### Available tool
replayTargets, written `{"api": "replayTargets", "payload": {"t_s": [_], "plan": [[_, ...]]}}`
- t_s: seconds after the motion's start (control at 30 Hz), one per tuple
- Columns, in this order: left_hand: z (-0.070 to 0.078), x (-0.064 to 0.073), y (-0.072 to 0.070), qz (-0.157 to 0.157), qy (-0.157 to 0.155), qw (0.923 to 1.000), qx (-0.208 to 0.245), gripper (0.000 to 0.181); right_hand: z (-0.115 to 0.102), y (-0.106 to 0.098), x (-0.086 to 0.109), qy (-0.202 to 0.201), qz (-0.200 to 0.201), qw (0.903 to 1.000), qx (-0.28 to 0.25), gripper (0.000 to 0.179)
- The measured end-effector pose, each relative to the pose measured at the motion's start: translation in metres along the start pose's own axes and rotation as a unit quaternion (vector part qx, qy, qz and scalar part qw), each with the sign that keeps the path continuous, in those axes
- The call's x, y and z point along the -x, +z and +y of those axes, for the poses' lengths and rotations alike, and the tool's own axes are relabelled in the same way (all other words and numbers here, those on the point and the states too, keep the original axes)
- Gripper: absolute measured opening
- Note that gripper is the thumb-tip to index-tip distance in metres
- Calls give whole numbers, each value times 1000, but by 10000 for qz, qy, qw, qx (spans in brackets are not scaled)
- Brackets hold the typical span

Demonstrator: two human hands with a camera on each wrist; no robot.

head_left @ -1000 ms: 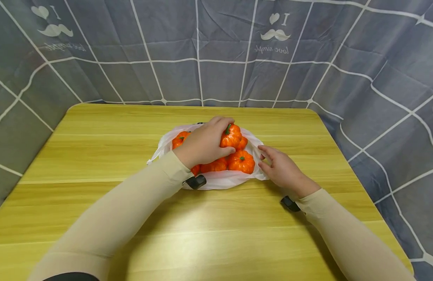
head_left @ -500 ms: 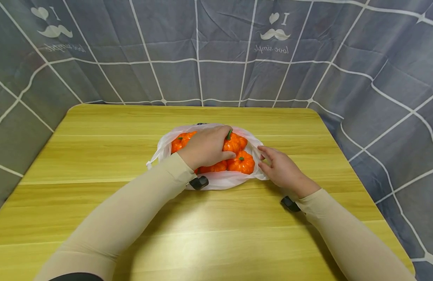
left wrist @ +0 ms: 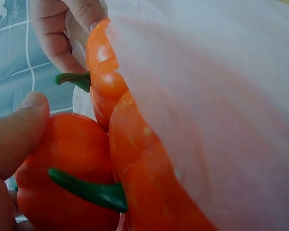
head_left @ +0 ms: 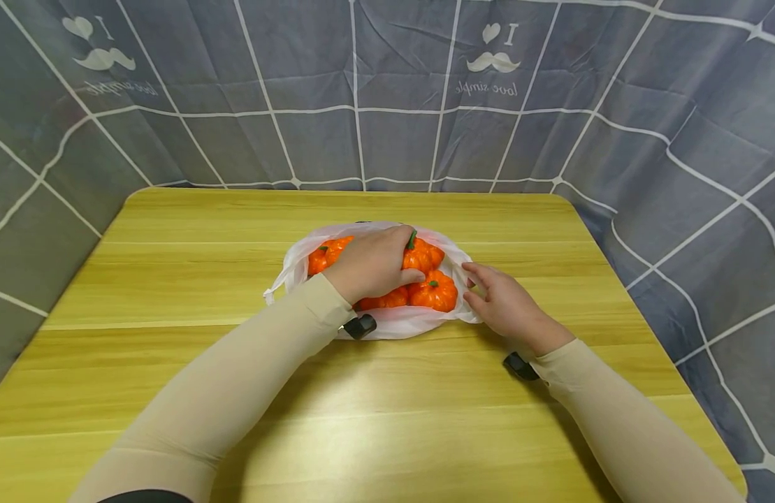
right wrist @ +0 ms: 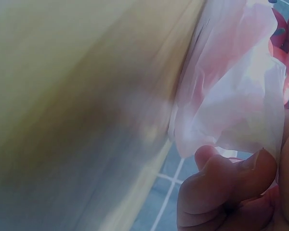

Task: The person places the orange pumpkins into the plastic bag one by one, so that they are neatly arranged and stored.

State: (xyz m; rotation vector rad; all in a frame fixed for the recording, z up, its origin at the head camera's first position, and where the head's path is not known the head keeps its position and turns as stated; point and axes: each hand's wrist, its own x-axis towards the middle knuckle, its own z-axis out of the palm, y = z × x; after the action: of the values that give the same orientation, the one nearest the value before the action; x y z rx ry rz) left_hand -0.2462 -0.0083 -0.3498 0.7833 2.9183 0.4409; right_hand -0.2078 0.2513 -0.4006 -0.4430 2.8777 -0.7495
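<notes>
A white plastic bag [head_left: 406, 327] lies on the table with its mouth spread, holding several orange toy pumpkins with green stems. My left hand [head_left: 374, 262] reaches over it and grips one pumpkin [left wrist: 72, 144], its thumb along the side; the back of the hand hides most of the fingers in the head view. Just in front of that one sits another pumpkin [head_left: 433, 292]. At the bag's right edge my right hand [head_left: 506, 304] pinches the thin plastic [right wrist: 236, 115] between thumb and fingers.
The bag stands mid-way back on a yellow wood-grain table [head_left: 387, 419]. Grey checked curtains [head_left: 312, 91] enclose the back and both sides. A knotted bag corner [head_left: 270, 295] sticks out at the left.
My left hand has lowered slightly with the pumpkin, which sits deeper among the others than a second ago. The right hand has kept its place at the bag's edge.
</notes>
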Motion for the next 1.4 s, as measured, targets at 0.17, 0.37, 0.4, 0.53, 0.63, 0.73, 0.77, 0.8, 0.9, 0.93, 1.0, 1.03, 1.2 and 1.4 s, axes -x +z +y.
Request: {"api": "replayTargets", "payload": {"t_s": [0.17, 0.37, 0.4, 0.53, 0.63, 0.73, 0.77, 0.8, 0.9, 0.93, 1.0, 1.03, 1.2, 1.4], "plan": [[1, -1, 0, -46, -49, 9999, 76, 65, 0, 0, 1, -5, 11, 10000, -19, 60], [2, -1, 0, -63, -57, 9999, 66, 64, 0, 0, 1, -41, 22, 10000, -5, 60], [2, -1, 0, -57, -53, 9999, 67, 64, 0, 0, 1, -48, 29, 10000, 3, 60], [3, -1, 0, -29, -37, 10000, 76, 63, 0, 0, 1, -50, 41, 10000, -3, 60], [2, -1, 0, -29, -32, 10000, 70, 64, 0, 0, 1, -53, 33, 10000, -14, 60], [2, -1, 0, -56, -38, 10000, 70, 66, 0, 0, 0, -62, 9, 10000, -16, 60], [2, -1, 0, -68, -43, 9999, 69, 67, 0, 0, 0, -66, 5, 10000, -12, 60], [2, -1, 0, -80, -47, 9999, 64, 67, 0, 0, 0, -69, 0, 10000, -10, 60], [1, -1, 0, -99, -45, 9999, 66, 67, 0, 0, 0, -80, 2, 10000, 6, 60], [1, -1, 0, -97, -43, 9999, 68, 67, 0, 0, 0, -82, 6, 10000, 13, 60], [2, -1, -1, -82, -38, 9999, 74, 66, 0, 0, 0, -84, 16, 10000, 16, 60], [2, -1, -1, -71, -39, 9999, 76, 66, 0, 0, 0, -79, 20, 10000, 14, 60], [2, 0, -1, -32, -29, 10000, 60, 65, 0, 0, 0, -89, 26, 10000, 9, 60], [3, 0, -1, -16, -17, 10000, 74, 66, 0, 0, 0, -66, -2, 10000, 2, 60]]}}
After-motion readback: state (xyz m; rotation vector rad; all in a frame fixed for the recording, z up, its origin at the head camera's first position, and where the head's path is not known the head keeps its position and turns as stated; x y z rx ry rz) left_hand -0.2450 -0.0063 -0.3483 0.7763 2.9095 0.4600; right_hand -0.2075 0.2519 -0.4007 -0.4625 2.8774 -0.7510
